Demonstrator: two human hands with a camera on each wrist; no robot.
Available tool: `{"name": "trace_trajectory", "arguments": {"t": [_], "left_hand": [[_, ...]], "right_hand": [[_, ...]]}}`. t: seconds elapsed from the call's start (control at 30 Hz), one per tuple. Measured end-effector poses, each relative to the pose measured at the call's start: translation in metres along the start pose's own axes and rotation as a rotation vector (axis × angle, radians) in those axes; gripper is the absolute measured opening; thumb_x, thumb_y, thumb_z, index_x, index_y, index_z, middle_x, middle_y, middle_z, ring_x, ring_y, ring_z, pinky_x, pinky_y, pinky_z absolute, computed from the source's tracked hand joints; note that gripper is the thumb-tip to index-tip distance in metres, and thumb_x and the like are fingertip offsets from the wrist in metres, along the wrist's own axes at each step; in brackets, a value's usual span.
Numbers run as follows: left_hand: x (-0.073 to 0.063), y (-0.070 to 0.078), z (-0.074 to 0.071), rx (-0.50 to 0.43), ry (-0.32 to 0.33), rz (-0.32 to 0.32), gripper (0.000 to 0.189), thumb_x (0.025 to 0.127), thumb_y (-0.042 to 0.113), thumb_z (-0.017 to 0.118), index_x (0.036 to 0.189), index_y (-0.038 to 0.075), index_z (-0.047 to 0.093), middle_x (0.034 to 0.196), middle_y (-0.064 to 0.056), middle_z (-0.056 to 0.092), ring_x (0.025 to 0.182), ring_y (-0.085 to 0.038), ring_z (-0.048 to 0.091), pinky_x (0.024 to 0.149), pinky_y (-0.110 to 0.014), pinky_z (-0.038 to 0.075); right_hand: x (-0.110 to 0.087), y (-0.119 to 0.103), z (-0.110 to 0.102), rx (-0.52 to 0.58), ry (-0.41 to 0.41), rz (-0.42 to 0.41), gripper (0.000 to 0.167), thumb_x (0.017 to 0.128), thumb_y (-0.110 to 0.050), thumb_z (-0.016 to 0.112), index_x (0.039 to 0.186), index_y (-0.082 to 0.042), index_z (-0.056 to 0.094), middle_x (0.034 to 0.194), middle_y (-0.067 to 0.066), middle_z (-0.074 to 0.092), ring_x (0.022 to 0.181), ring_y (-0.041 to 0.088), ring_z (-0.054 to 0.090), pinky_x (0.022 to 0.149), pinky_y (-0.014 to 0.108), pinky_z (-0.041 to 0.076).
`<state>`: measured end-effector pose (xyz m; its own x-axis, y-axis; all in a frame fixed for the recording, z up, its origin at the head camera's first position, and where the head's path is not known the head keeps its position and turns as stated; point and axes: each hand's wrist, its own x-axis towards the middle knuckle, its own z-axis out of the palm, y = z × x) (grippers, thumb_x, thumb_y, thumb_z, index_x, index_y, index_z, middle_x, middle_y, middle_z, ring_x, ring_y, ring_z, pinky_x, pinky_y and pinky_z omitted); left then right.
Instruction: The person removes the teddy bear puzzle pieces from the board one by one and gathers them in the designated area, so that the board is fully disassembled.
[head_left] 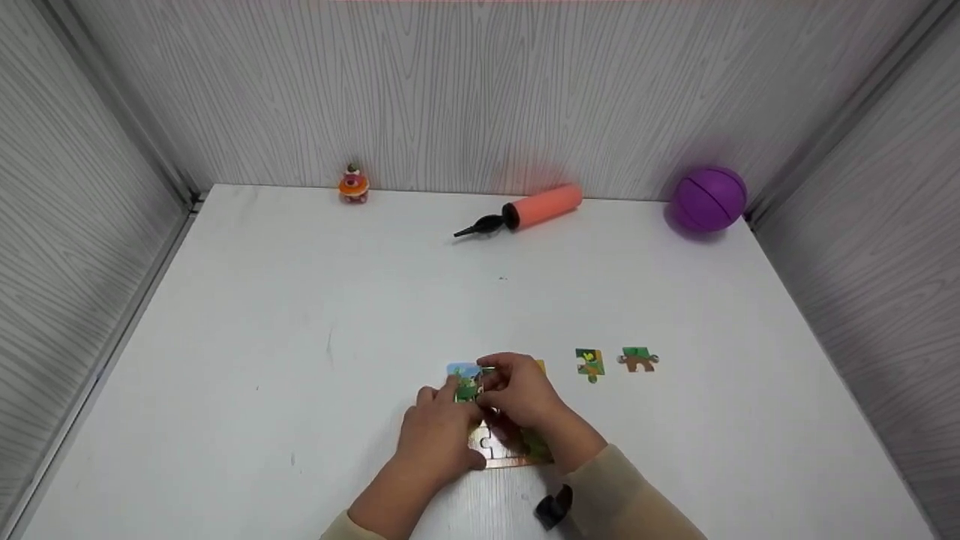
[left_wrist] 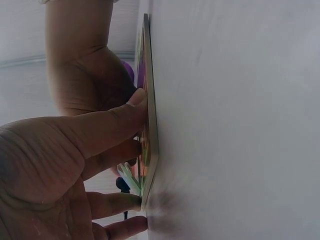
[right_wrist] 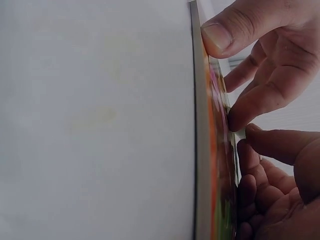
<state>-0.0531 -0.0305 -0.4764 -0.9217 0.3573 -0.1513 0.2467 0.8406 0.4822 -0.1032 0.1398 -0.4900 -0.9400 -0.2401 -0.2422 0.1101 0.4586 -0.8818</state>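
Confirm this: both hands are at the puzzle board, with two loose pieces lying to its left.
Not left: the head view shows the two loose pieces to the right of the puzzle board. The left hand and right hand are indeed at it.

Left sleeve (head_left: 351, 529) and right sleeve (head_left: 634, 499): long, plain beige cloth.
Each sleeve ends above the wrist; the left hand (head_left: 439, 435) and right hand (head_left: 525, 394) are bare. The right sleeve shows the greater length, with a faint fold line across it. A black, rounded fitting (head_left: 553, 510) sits beside the right sleeve's inner edge; its attachment point is hidden. The left thumbnail (right_wrist: 218, 36) is short, with a rounded edge.
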Motion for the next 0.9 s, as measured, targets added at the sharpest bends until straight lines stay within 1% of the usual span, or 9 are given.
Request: {"name": "trace_trajectory", "arguments": {"t": [0.1,0.17,0.33,0.43,0.57,0.67,0.73,0.77,0.9], "left_hand": [[0.000,0.000,0.000,0.002,0.011,0.006,0.050,0.068,0.034,0.100,0.112,0.019,0.082,0.157,-0.028,0.047,0.124,-0.045,0.051,0.085,-0.057,0.052],[0.000,0.000,0.001,0.003,0.016,0.010,0.050,0.067,0.033,0.100,0.112,0.020,0.082,0.157,-0.028,0.048,0.122,-0.044,0.052,0.084,-0.055,0.052],[-0.001,0.000,0.001,0.000,0.016,0.006,0.056,0.067,0.032,0.101,0.119,0.022,0.082,0.158,-0.026,0.047,0.122,-0.042,0.051,0.082,-0.052,0.052],[-0.001,0.000,0.001,-0.006,0.018,0.003,0.056,0.067,0.032,0.101,0.118,0.021,0.082,0.157,-0.027,0.048,0.122,-0.042,0.051,0.082,-0.052,0.051],[-0.001,0.000,0.001,-0.010,0.024,0.002,0.054,0.067,0.032,0.100,0.116,0.019,0.082,0.156,-0.027,0.048,0.122,-0.043,0.051,0.083,-0.054,0.051],[-0.001,-0.001,0.001,-0.011,0.031,0.002,0.053,0.067,0.033,0.100,0.115,0.018,0.082,0.155,-0.028,0.049,0.122,-0.043,0.051,0.083,-0.055,0.052],[0.000,-0.001,0.001,-0.006,0.035,0.007,0.053,0.067,0.034,0.100,0.114,0.018,0.082,0.155,-0.028,0.049,0.121,-0.043,0.052,0.083,-0.054,0.052],[0.000,-0.001,0.001,-0.006,0.037,0.009,0.053,0.067,0.034,0.100,0.114,0.017,0.082,0.155,-0.029,0.049,0.121,-0.043,0.052,0.082,-0.054,0.052],[-0.001,-0.001,0.000,-0.005,0.035,0.010,0.052,0.068,0.035,0.100,0.113,0.018,0.081,0.155,-0.028,0.049,0.120,-0.043,0.052,0.083,-0.054,0.052]], "right_hand": [[-0.001,0.000,-0.001,-0.048,0.002,-0.009,0.049,0.091,-0.002,0.077,0.139,-0.001,0.066,0.096,0.002,0.071,0.083,0.017,0.066,0.074,0.032,0.058],[-0.002,0.000,-0.001,-0.091,0.005,-0.028,0.049,0.091,-0.003,0.077,0.139,0.000,0.066,0.096,0.001,0.070,0.084,0.017,0.065,0.077,0.033,0.057],[-0.002,-0.001,-0.004,-0.182,0.011,-0.065,0.046,0.092,-0.004,0.076,0.137,-0.001,0.068,0.098,0.000,0.070,0.087,0.016,0.064,0.084,0.039,0.057],[-0.003,-0.002,-0.006,-0.247,0.015,-0.070,0.043,0.094,-0.007,0.077,0.136,-0.004,0.070,0.102,0.001,0.070,0.090,0.016,0.064,0.087,0.041,0.056],[-0.006,-0.005,-0.009,-0.397,0.021,-0.097,0.041,0.095,-0.013,0.078,0.136,-0.007,0.072,0.106,0.003,0.068,0.089,0.017,0.061,0.084,0.041,0.055],[-0.007,-0.007,-0.010,-0.493,0.023,-0.117,0.041,0.095,-0.016,0.079,0.135,-0.007,0.073,0.104,0.003,0.066,0.087,0.017,0.060,0.082,0.041,0.055],[-0.007,-0.008,-0.010,-0.506,0.021,-0.116,0.042,0.096,-0.017,0.079,0.136,-0.009,0.073,0.103,0.002,0.066,0.088,0.016,0.061,0.083,0.041,0.056],[-0.007,-0.007,-0.011,-0.494,0.022,-0.113,0.041,0.096,-0.017,0.078,0.136,-0.009,0.073,0.103,0.002,0.066,0.088,0.016,0.061,0.083,0.041,0.056],[-0.009,-0.003,-0.017,-0.392,0.018,-0.106,0.043,0.097,-0.014,0.078,0.139,-0.008,0.070,0.104,0.000,0.067,0.090,0.015,0.061,0.084,0.039,0.056]]}}
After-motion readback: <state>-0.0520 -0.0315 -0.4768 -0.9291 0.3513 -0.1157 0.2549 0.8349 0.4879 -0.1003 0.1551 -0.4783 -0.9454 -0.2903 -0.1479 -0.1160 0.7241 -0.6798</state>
